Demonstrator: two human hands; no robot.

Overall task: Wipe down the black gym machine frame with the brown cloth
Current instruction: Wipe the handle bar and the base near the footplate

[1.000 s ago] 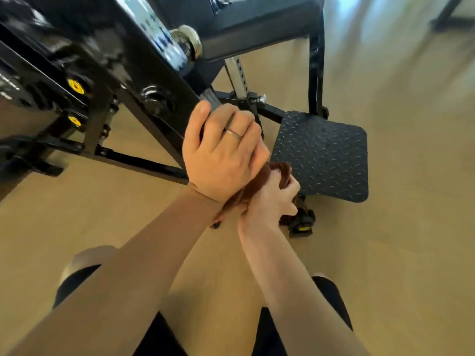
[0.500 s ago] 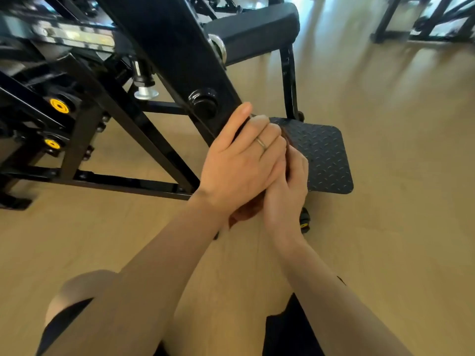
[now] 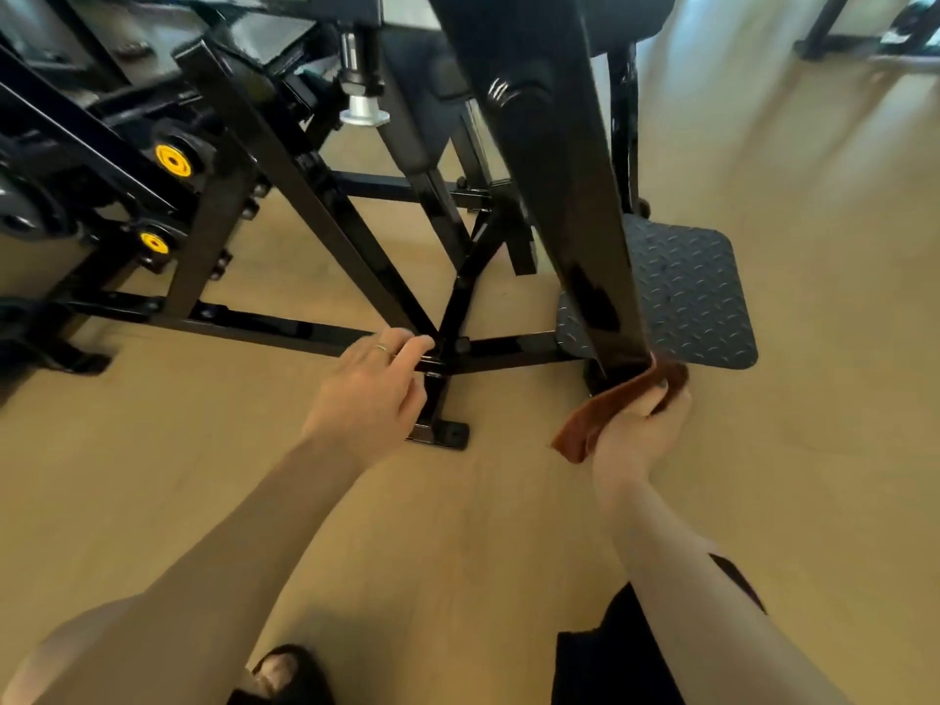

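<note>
Pale wood floor [image 3: 814, 450] spreads under the black gym machine frame [image 3: 554, 170], where her right hand [image 3: 636, 429] clenches the brown cloth [image 3: 610, 404] at the foot of the wide upright toward four o'clock, left hand [image 3: 366, 394] loose and empty by the nine o'clock crossbar, most bars seemingly still unwiped.

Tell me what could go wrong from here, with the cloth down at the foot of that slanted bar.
1. The brown cloth hangs loose from the right hand, so its tail may drag on the floor and pick up dirt.
2. The left hand rests by the frame joint, where its fingers could get knocked.
3. The right hand is close to the tread plate edge and might scrape it.
</note>
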